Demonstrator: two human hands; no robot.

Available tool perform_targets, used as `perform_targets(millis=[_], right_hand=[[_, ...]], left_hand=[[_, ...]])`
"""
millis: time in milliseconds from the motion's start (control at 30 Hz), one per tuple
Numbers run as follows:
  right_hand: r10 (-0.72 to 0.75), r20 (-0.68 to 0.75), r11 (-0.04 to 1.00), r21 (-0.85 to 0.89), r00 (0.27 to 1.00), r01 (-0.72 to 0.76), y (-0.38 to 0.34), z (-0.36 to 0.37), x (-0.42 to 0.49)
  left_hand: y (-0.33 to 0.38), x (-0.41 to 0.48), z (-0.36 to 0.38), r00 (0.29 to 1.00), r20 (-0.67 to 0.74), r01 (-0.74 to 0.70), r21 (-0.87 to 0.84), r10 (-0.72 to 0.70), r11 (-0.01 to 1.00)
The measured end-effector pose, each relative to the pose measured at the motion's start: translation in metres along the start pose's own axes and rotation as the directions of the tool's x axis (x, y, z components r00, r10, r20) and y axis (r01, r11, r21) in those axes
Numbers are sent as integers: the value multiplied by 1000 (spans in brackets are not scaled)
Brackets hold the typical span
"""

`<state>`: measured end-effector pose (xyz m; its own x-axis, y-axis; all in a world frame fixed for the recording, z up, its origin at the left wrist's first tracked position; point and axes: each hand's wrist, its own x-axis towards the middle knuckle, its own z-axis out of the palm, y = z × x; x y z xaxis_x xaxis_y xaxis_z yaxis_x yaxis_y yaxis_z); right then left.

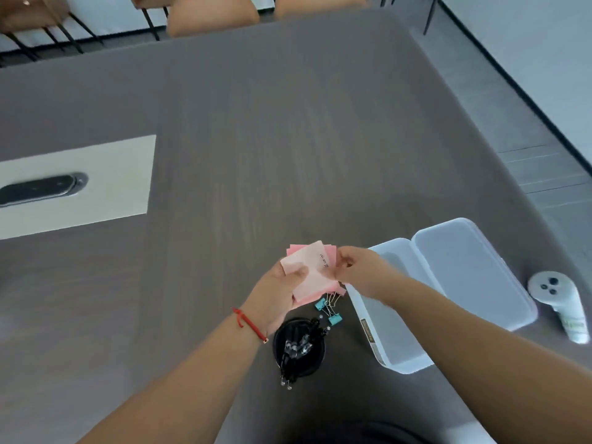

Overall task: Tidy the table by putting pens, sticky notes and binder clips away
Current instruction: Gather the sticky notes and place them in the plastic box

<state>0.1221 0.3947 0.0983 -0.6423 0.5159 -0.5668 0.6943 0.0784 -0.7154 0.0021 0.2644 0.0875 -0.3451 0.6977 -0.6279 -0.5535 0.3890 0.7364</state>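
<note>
We hold the pink notes point(309, 274) above the table point(256, 123), a loose, fanned stack with corners out of line. Our left hand point(278, 293) supports it from below, thumb pressed on the top sheet near the left edge. Our right hand point(355, 267) pinches the stack's right edge between thumb and fingers. Both hands are closed on the same paper.

The move, as we judge it, turns on the box point(384, 331). It stands open just right of the stack, directly under our right wrist, its lid point(474, 274) lying flat on the far side. Its long axis runs from near us away and slightly left. So the stack has to travel right and down, and the right hand is the nearer one to carry it.

Beneath the stack, on the table, lie the clips point(330, 310); we count 2 teal bodies, though more may be hidden. The pens point(298, 347) already stand in the black cup point(299, 368), nearer us.
</note>
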Motion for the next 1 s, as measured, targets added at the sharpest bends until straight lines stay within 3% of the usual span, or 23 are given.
perform_targets(millis=[133, 333, 500, 600, 700, 733, 833, 900, 1000], right_hand=[[79, -93, 995, 72, 993, -73, 37, -33, -15], [207, -212, 969, 178, 955, -171, 92, -66, -24], [243, -287, 960, -62, 926, -271, 111, -67, -14], [200, -252, 922, -279, 947, -269, 107, -57, -2], [175, -190, 942, -253, 966, -221, 109, -44, 16], [199, -132, 920, -316, 971, -231, 108, -40, 22], [289, 10, 837, -487, 957, -248, 109, -34, 40], [287, -2, 811, -532, 958, -244, 118, -30, 50], [251, -59, 900, -354, 966, -255, 130, -29, 54]], left_hand=[[-3, 13, 44, 999, 39, 29, 189, -37, 982], [-26, 45, 105, 993, -97, 109, 533, -68, 839], [-40, 55, 132, 984, -170, 150, 614, -56, 775], [-46, 57, 135, 977, -211, 166, 638, -37, 752], [-49, 55, 137, 964, -263, 173, 723, 35, 669], [-49, 53, 139, 961, -273, 172, 731, 53, 660], [-49, 45, 144, 960, -279, 140, 583, 35, 800], [-48, 40, 141, 950, -309, 114, 464, 40, 878], [-46, 41, 125, 916, -395, 88, 372, 72, 924]])
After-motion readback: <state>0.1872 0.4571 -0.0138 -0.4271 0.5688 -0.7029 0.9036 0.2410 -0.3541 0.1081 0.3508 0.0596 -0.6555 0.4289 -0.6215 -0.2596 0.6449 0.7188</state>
